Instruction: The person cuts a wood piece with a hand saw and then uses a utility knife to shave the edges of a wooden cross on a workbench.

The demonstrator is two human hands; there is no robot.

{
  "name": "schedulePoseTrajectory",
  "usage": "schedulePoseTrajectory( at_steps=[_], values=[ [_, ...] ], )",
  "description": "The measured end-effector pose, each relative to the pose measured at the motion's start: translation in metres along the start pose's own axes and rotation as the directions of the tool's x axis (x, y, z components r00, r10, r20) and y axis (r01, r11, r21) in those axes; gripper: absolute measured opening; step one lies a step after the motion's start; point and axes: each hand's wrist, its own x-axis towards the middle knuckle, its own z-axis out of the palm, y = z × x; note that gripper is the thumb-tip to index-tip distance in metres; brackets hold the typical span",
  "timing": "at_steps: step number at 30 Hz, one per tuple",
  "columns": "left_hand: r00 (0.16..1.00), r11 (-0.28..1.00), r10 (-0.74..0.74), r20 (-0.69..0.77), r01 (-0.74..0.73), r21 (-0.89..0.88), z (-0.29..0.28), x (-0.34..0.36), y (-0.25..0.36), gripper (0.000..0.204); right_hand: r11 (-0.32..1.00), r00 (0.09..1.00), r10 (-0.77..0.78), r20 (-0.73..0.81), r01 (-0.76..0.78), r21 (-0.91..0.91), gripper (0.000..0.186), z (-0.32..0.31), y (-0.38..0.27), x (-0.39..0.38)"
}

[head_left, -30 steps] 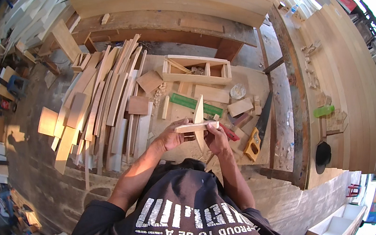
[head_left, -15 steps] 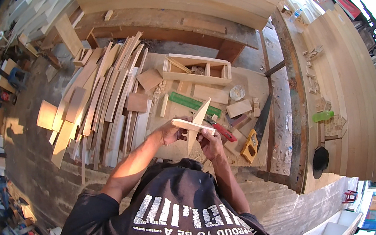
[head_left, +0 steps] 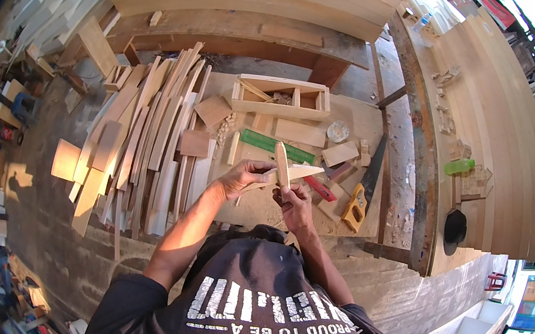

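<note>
Over the workbench [head_left: 241,214] I hold a small cross-shaped wooden piece [head_left: 282,162], made of a rounded bar crossed by a longer tapered strip. My right hand [head_left: 294,207] is closed on the lower end of the bar. My left hand [head_left: 244,176] pinches the strip on the other side. Just beyond the piece lies a green straight-edged strip [head_left: 264,141], partly hidden by it. A red-handled tool [head_left: 320,188] rests to its right, its far end covered. Farther right is a handsaw [head_left: 354,208] with a yellow handle and dark blade.
Long wooden strips [head_left: 145,132] are piled on the left. An open compartmented wooden box [head_left: 255,107] stands at the bench's far side, near a round clear container [head_left: 337,131] and wood blocks [head_left: 340,153]. On the right bench are a green bottle [head_left: 459,166] and a dark cap [head_left: 455,229].
The wooden piece has been turned about a quarter turn: its bar, crosswise before, now points away from me. My left hand has shifted up along the strip, and my right hand has dropped slightly.
</note>
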Motion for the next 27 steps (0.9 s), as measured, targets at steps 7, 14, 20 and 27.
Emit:
schedulePoseTrajectory(
  at_steps=[7,14,20,27],
  values=[
    [0.991,0.991,-0.132,0.014,0.132,0.014,-0.021,-0.003,0.013,0.043,0.963,0.999,-0.004,0.050,0.017,-0.269,0.016,0.012,-0.006,-0.008],
    [0.999,0.881,-0.019,-0.032,0.032,0.472,-0.020,-0.013,0.026,0.045,0.840,0.989,-0.135,0.055,0.144,-0.523,0.025,0.016,-0.001,-0.008],
    [0.991,0.699,0.133,-0.023,-0.077,0.711,0.017,-0.018,0.047,0.034,0.603,0.946,-0.279,0.167,0.308,-0.736,0.024,0.018,-0.003,-0.004],
    [0.887,0.503,0.456,0.066,-0.318,0.804,0.010,-0.024,0.022,0.040,0.278,0.769,-0.427,0.476,0.613,-0.740,0.027,0.025,-0.012,0.002]
  ],
)
